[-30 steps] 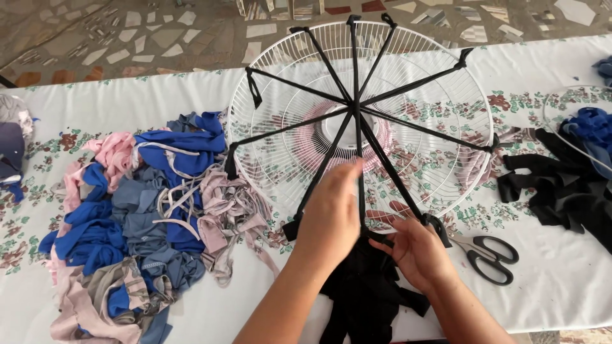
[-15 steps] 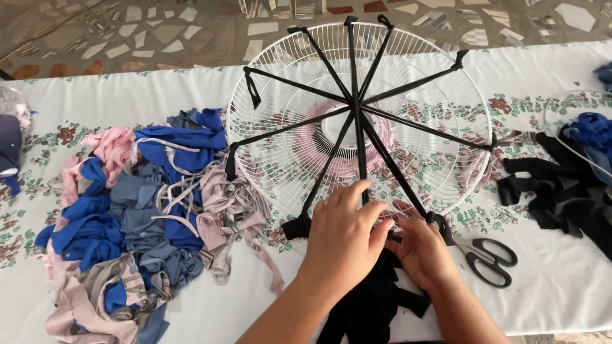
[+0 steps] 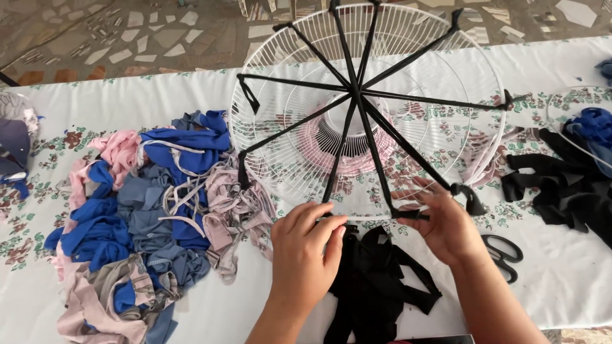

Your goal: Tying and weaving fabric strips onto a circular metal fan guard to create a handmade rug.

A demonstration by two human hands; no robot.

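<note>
Head view: both hands are now seen at the near rim of the white wire fan guard [image 3: 376, 127], where half a second ago they were bunched together over the lower spokes. The left hand [image 3: 305, 251] has been drawn back and down; its fingers are curled loosely against the rim at the foot of one black strip [image 3: 336, 159], and whether the strip end is actually pinched there cannot be told, since the fingertips are turned away. The right hand [image 3: 446, 223] has been shifted outward to the right, fingers half spread, and a short black strip end [image 3: 408, 214] is held taut along the rim between thumb and fingertips. So a knot or wrap at the near edge is judged to be in the making, with the hands parted to pull it snug. Eight black strips are stretched from the rim to the hub, as before, and the guard itself has not been moved on the floral tablecloth [image 3: 561, 280]. More black fabric scraps [image 3: 376, 280] are lying just under the wrists, touching the table edge. Black-handled scissors [image 3: 503, 255] are left beside the right forearm, untouched. A heap of blue, grey and pink strips [image 3: 140, 216] is spread to the left, well apart from either hand.
</note>
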